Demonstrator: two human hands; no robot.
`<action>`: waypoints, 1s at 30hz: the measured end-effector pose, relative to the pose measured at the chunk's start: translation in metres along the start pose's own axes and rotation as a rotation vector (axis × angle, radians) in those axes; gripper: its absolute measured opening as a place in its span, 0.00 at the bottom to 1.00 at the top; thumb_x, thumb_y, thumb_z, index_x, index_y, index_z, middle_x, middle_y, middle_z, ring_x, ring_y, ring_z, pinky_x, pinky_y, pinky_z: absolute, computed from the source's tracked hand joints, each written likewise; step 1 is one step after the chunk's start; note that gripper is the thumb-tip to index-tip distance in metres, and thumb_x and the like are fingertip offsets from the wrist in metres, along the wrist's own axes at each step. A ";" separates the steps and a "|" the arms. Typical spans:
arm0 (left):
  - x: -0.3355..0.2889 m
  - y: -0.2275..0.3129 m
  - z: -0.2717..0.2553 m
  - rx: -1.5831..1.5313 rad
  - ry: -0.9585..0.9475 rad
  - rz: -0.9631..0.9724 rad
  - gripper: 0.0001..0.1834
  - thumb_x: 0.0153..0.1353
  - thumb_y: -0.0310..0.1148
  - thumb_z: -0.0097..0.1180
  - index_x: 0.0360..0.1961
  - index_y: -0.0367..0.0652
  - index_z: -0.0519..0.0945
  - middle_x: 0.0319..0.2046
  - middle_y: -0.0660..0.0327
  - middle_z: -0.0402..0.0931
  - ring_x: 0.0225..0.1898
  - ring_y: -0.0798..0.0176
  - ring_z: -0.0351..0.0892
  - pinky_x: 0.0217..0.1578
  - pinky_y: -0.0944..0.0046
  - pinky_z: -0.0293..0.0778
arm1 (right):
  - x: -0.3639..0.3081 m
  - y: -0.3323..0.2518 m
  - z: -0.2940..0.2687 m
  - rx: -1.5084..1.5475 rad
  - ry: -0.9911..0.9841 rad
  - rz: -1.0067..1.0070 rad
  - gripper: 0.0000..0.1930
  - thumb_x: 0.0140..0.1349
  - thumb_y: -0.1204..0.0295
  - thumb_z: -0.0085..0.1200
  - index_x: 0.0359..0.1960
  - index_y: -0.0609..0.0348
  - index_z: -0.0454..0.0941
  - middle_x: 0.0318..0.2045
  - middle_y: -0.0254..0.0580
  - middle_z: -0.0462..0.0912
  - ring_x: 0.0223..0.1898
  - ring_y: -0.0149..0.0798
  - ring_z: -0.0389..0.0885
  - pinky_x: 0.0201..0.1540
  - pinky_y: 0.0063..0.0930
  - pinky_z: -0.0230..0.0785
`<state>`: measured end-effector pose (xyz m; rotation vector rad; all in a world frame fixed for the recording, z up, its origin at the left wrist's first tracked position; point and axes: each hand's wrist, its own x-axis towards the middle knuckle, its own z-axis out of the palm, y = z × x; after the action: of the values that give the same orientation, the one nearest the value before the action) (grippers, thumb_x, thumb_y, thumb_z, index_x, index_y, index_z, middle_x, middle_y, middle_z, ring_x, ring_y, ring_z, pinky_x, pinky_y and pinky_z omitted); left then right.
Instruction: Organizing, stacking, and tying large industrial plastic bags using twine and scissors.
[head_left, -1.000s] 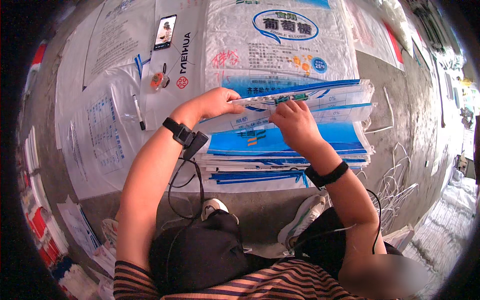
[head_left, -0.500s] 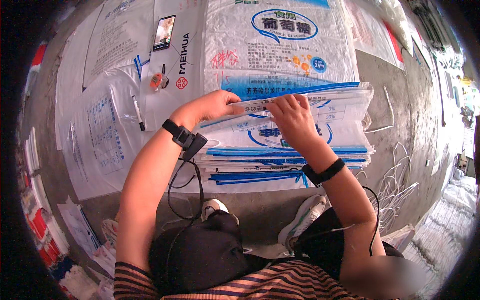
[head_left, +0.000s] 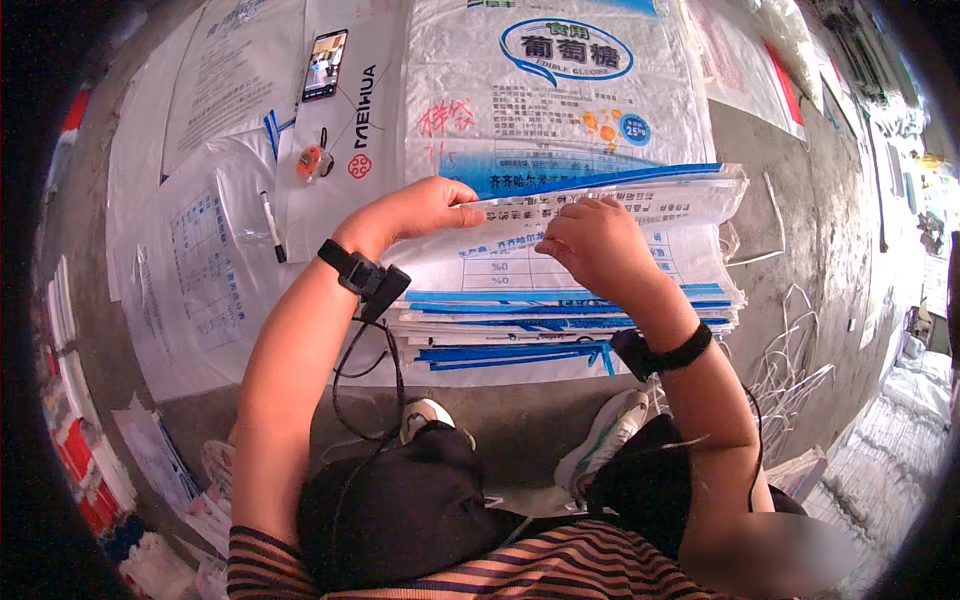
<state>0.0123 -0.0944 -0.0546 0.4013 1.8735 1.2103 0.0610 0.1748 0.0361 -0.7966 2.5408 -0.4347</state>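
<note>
i have the left hand point(head_left: 425, 212) pinching the lifted sacks point(head_left: 690, 198) above the stack point(head_left: 560, 325), the right hand point(head_left: 605, 245) curled against them. below, a gridded print point(head_left: 500, 272) has replaced the oval logo: another sack leafed up, i judge. the right fingers point(head_left: 590, 213) are partly hidden, so i can't tell whether they grip.

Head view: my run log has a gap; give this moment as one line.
Left hand: pinching lifted white-and-blue printed plastic bags | right hand: touching them | nearby: slim white marker with black end
</note>
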 end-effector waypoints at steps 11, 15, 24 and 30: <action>-0.003 0.006 0.003 -0.075 0.028 -0.019 0.18 0.67 0.43 0.59 0.42 0.35 0.82 0.32 0.69 0.78 0.35 0.75 0.72 0.40 0.70 0.70 | -0.012 0.018 0.026 0.079 -0.016 -0.030 0.11 0.57 0.62 0.62 0.37 0.52 0.85 0.38 0.40 0.85 0.45 0.47 0.81 0.52 0.41 0.69; 0.002 -0.001 0.004 -0.077 0.008 0.003 0.19 0.65 0.43 0.60 0.42 0.35 0.82 0.31 0.66 0.81 0.34 0.74 0.73 0.38 0.67 0.70 | -0.017 0.027 0.036 0.134 -0.082 -0.130 0.16 0.57 0.58 0.62 0.42 0.54 0.84 0.43 0.45 0.83 0.48 0.50 0.80 0.54 0.44 0.70; 0.001 0.000 0.004 -0.066 0.011 0.000 0.18 0.67 0.43 0.59 0.40 0.36 0.82 0.31 0.70 0.78 0.34 0.76 0.71 0.38 0.70 0.70 | -0.008 0.007 0.036 -0.248 -0.366 -0.176 0.12 0.60 0.69 0.52 0.45 0.54 0.82 0.36 0.44 0.85 0.39 0.52 0.83 0.45 0.44 0.75; 0.001 0.003 0.006 -0.082 0.024 0.000 0.18 0.67 0.43 0.58 0.41 0.35 0.82 0.32 0.68 0.80 0.35 0.75 0.72 0.39 0.69 0.71 | -0.013 0.015 0.042 -0.070 -0.152 -0.089 0.11 0.62 0.70 0.50 0.43 0.54 0.82 0.37 0.46 0.85 0.40 0.51 0.84 0.44 0.44 0.76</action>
<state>0.0159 -0.0885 -0.0540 0.3437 1.8372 1.2919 0.0844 0.1870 -0.0021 -0.9354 2.3977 -0.3025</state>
